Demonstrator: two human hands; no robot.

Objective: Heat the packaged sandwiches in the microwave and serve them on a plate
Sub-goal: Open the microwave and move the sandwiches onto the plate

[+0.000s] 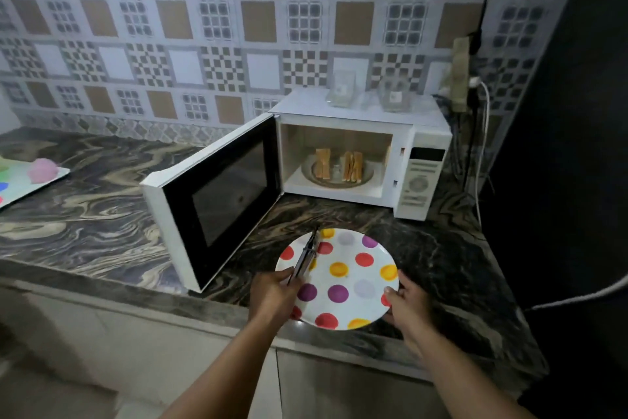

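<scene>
Sandwiches (338, 165) sit upright inside open microwave (370, 147), far side of bench (102, 201). Left hand (275, 293) fingers curl round tongs (306, 257); right hand (406, 303) fingers pinch dotted plate (343, 282) rim. Keep plate near the door, grip bread w/ tongs low & gently, lift one at a time.

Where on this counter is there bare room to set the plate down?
Bare counter lies left of the open microwave door, up to the tray. A smaller patch lies right of the plate, before the microwave. It is tight between door, plate, left hand with tongs, and right hand.
</scene>
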